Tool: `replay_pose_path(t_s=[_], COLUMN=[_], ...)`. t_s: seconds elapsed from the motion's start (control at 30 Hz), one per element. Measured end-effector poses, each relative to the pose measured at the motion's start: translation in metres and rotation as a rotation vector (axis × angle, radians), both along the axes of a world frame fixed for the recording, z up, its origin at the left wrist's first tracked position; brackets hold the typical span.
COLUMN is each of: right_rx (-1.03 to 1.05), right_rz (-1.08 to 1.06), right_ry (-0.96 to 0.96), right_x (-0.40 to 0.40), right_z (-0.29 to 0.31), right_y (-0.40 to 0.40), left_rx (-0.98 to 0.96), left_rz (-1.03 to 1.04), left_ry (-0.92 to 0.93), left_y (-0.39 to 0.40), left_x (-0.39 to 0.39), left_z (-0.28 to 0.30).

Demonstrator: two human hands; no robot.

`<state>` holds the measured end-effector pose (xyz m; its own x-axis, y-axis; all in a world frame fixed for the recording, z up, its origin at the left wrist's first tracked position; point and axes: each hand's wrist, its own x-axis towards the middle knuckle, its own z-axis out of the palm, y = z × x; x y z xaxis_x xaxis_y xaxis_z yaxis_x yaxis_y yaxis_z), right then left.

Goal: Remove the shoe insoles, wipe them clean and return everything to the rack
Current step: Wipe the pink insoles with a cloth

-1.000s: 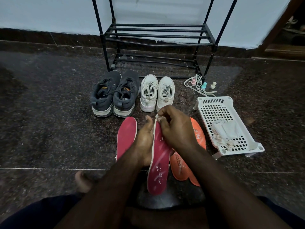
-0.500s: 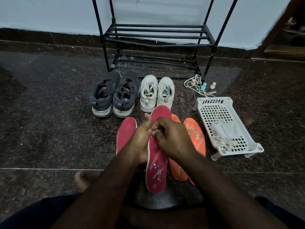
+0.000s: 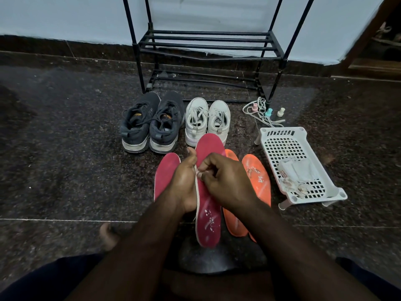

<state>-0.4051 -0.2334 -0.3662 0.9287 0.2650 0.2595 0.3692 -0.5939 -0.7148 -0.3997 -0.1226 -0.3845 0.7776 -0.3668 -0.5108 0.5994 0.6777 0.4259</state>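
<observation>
The person sits on the floor [image 3: 65,170] facing the rack [image 3: 208,46], with everything laid out within arm's reach, which suits working through the insoles one at a time.

The left hand [image 3: 184,183] grips the long left edge of a red insole [image 3: 209,213], thumb up along the rim. It holds the insole tilted up off the floor, top face toward the camera, probably so that the soiled surface is easy to see and reach. White specks show on the heel end. The right hand [image 3: 225,181] has its fingers curled and pinched together at the insole's edge. It seems to be picking at something small there, though no cloth is visible in it.

A second red insole [image 3: 166,177] lies flat on the floor just left of the held one, and two orange insoles [image 3: 258,177] lie just right, one also speckled. They look to be waiting their turn.

The dark sneakers [image 3: 152,124] and white sneakers [image 3: 207,118] stand in pairs between the insoles and the rack, heels toward the person, handy for refitting. A white basket [image 3: 280,133] to the right holds pale wipes or packets. Loose laces and small bottles [image 3: 269,111] lie by the rack's right foot. The rack's shelves visible here carry nothing yet.
</observation>
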Motion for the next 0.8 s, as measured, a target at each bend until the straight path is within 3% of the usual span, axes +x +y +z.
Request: replay_pose_path(t_s=[0.1,0.3,0.47,0.67,0.8], right_rx=[-0.020,0.010,-0.013,-0.002,-0.017], right_rz=[-0.111,0.081,-0.107,0.060,-0.064], right_ry=[-0.113,0.163,-0.087,0.139,-0.099], right_x=[0.009,-0.006,0.009,-0.006,0.003], right_z=[0.000,0.003,-0.001,-0.001,-0.005], right_y=[0.000,-0.002,-0.002,-0.003,-0.002], left_rx=[0.018,0.076,0.062,0.080,0.067], left_rz=[-0.009,0.057,-0.031,0.018,-0.011], left_ry=[-0.022,0.055,-0.024,0.068,0.015], left_y=[-0.004,0.001,-0.005,0.003,-0.001], left_x=[-0.005,0.000,-0.008,0.001,-0.004], left_z=[0.001,0.005,0.006,0.000,0.001])
